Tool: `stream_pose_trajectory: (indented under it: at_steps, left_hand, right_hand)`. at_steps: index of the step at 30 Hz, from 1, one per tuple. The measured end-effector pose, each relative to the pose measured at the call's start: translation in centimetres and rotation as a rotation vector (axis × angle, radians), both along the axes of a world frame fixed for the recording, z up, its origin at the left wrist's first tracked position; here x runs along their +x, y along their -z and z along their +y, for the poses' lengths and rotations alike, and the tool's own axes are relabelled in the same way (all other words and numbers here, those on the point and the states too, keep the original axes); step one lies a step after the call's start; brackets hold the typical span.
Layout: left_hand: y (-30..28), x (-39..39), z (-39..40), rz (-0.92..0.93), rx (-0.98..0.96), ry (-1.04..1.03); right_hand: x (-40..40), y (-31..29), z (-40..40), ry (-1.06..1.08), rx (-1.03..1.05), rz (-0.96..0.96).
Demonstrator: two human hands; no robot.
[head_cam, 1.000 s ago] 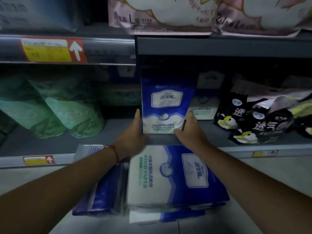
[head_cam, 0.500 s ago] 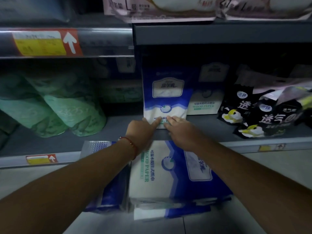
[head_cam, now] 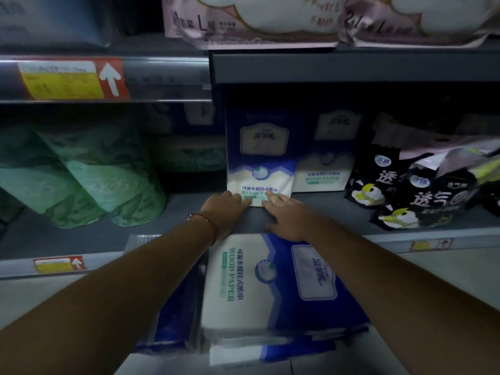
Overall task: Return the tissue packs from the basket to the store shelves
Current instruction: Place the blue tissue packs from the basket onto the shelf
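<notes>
Upright tissue pack on the grey shelf, set back from the shelf's front edge: dark blue upper half with a pale label panel, white lower half with a round emblem, blue characters and green "WOOD PAPER" lettering. Just right of the pack, a second identical pack, standing further back. Left hand, red string at the wrist, fingers straight and pressed together, tips touching the pack's bottom left edge. Right hand, fingers straight and slightly spread, tips touching the pack's bottom right edge. Below and in front of the pack, under the forearms, a stack of matching packs lying flat; basket itself not discernible. Far left of the pack, green rolls; far right, black packets.
</notes>
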State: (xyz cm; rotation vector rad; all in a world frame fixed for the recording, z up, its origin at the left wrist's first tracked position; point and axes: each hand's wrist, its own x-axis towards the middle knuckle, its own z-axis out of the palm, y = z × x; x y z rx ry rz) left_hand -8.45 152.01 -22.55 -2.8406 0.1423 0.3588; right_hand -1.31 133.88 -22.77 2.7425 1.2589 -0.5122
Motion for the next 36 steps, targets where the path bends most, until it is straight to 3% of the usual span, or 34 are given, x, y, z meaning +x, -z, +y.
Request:
stream_pose_trajectory:
  at_steps: [4,15,21,30,36]
  left_hand:
    - [0.8,0.6,0.6,0.035,-0.051,-0.045]
    - [0.5,0.0,1.2,-0.047,-0.120,-0.075]
    - [0.6,-0.2,1.2,0.025,-0.114,0.034]
    - [-1.1,-1.3,1.7,-0.023,-0.210,-0.052]
    - [-9.6,-10.5,1.5,0.047,-0.299,-0.212]
  right_hand:
    - [0.7,-0.3,0.4,-0.028,-0.049,0.027]
    - [3.1,0.8,-1.2,-0.171,-0.164,-0.171]
    - [3.8,0.6,-2.0,-0.177,-0.223,-0.195]
    - [1.9,-1.6,-0.6,0.013,-0.012,0.034]
    - [-5.3,-10.8,2.2,0.026,-0.035,0.244]
